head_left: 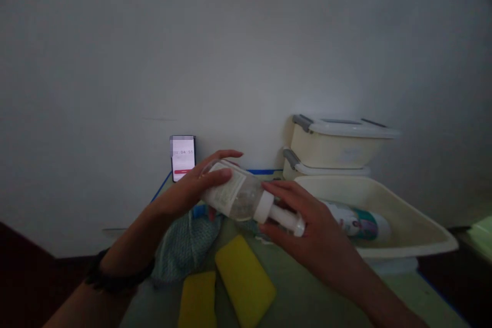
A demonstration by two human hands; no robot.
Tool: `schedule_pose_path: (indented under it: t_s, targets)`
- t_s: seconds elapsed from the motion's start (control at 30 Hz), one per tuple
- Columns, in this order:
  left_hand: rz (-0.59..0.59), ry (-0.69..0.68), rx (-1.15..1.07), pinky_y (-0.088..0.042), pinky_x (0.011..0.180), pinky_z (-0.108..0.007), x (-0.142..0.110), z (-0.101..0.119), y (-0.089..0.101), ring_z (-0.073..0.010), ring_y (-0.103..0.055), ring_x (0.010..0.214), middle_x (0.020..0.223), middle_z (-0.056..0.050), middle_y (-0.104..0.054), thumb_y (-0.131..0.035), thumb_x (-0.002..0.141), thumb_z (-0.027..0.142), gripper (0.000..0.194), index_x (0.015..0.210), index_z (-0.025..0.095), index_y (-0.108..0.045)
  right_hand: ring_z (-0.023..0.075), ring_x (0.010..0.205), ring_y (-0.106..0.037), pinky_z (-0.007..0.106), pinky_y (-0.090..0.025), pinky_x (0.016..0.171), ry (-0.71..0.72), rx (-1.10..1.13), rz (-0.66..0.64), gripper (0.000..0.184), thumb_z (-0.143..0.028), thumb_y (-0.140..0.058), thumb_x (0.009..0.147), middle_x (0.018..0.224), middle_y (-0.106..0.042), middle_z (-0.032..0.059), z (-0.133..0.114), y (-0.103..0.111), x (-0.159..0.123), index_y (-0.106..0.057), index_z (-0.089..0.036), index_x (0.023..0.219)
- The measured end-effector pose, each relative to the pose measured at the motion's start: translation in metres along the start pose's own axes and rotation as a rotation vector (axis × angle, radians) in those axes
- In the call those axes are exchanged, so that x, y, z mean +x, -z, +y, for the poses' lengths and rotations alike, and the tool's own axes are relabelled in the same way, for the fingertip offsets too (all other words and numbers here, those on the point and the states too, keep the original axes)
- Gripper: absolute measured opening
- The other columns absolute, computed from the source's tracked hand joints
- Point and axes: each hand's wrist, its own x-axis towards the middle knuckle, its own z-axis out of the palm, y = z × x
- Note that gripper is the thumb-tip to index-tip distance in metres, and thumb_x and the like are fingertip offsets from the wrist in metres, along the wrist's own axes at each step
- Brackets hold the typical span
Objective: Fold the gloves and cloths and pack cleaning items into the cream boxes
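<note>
A clear pump bottle (246, 201) with a pale label and a white pump top is held tilted above the table, its pump pointing right and down. My left hand (200, 179) grips the labelled body, with the thumb over the label. At the white collar and pump, my right hand (307, 220) has its fingers closed around the neck end. Below them lie two yellow sponges (246, 279) side by side. A blue-green knitted cloth (188, 246) is crumpled under my left forearm, partly hidden.
A phone (183, 159) showing a timer leans on the wall at the back left. Two lidded cream boxes (330, 148) are stacked at the back right. In front of them, an open cream basin (415, 215) holds a white and teal bottle (361, 223) lying down.
</note>
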Motion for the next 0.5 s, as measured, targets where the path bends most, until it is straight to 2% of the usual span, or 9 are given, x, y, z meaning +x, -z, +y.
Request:
schedule_pose_path:
  t_s: [0.13,0.23,0.3,0.37,0.43,0.5]
  targets:
    - [0.289,-0.212,-0.018,-0.046,0.047,-0.022,-0.003,0.007,-0.029,-0.0124,-0.053,0.060,0.081,-0.001,-0.055,-0.059,0.073,0.045,0.039,0.100,0.021,-0.048,0.0297,0.108,-0.050,0.049,-0.040,0.094,0.233,-0.379,0.036,0.054,-0.022,-0.068,0.069,0.116,-0.057,0.0091,-0.014,0.035,0.019,-0.055,-0.025,0.121]
    - [0.393,-0.249,-0.002,-0.047,0.050,-0.021,-0.001,0.012,-0.065,-0.0117,-0.052,0.062,0.080,0.001,-0.052,-0.061,0.072,0.043,0.038,0.099,0.023,-0.044,0.0330,0.099,-0.054,0.053,-0.038,0.092,0.264,-0.609,0.045,0.066,-0.017,-0.067,0.065,0.102,-0.063,0.0118,-0.018,0.053,0.026,-0.049,-0.022,0.128]
    - [0.362,-0.238,-0.041,-0.048,0.049,-0.021,0.002,0.015,-0.087,-0.0117,-0.053,0.061,0.080,0.002,-0.051,-0.061,0.073,0.043,0.039,0.100,0.024,-0.040,0.0306,0.086,-0.060,0.050,-0.043,0.083,0.222,-0.650,-0.002,0.077,-0.016,-0.066,0.065,0.098,-0.066,0.0109,-0.013,0.064,0.024,-0.038,-0.024,0.137]
    - [0.284,-0.203,-0.045,-0.049,0.049,-0.022,0.008,0.015,-0.102,-0.0129,-0.054,0.062,0.082,0.001,-0.052,-0.057,0.076,0.047,0.041,0.104,0.025,-0.038,0.0276,0.077,-0.063,0.044,-0.047,0.074,0.179,-0.618,-0.059,0.087,-0.022,-0.069,0.064,0.105,-0.066,0.0094,0.000,0.076,0.019,-0.028,-0.029,0.140]
    - [0.198,-0.165,0.019,-0.050,0.055,-0.025,0.015,0.012,-0.111,-0.0152,-0.056,0.068,0.086,-0.001,-0.055,-0.048,0.081,0.051,0.040,0.110,0.025,-0.039,0.0284,0.081,-0.065,0.041,-0.048,0.071,0.142,-0.561,-0.110,0.097,-0.032,-0.074,0.060,0.116,-0.062,0.0087,0.018,0.089,0.011,-0.022,-0.033,0.141]
    - [0.116,-0.140,0.115,-0.051,0.069,-0.030,0.024,0.008,-0.115,-0.0187,-0.058,0.083,0.099,-0.004,-0.059,-0.035,0.087,0.052,0.041,0.116,0.024,-0.042,0.0321,0.093,-0.063,0.042,-0.048,0.074,0.111,-0.526,-0.151,0.103,-0.040,-0.076,0.056,0.123,-0.058,0.0101,0.036,0.103,0.003,-0.020,-0.031,0.142]
